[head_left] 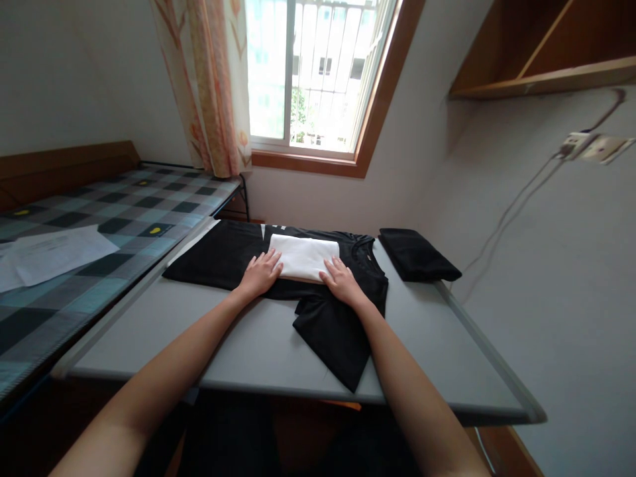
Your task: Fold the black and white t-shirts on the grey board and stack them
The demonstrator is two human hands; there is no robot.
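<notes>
A black T-shirt (226,255) lies spread sideways on the table, its collar toward the right and one sleeve (340,338) pointing at the near edge. On top of the shirt rests a flat white rectangle (305,258), which looks like folded cloth or a board; I cannot tell which. My left hand (262,273) lies flat at its left edge, fingers stretched out. At its right edge my right hand (342,279) also lies flat, fingers apart and fingertips on the white piece. Neither hand grips anything.
A folded black cloth (417,255) sits at the table's far right corner. The light grey table (149,331) stands beside a bed with a checked mattress (149,192), where paper sheets (59,255) lie. Cords (517,199) hang from a wall socket on the right.
</notes>
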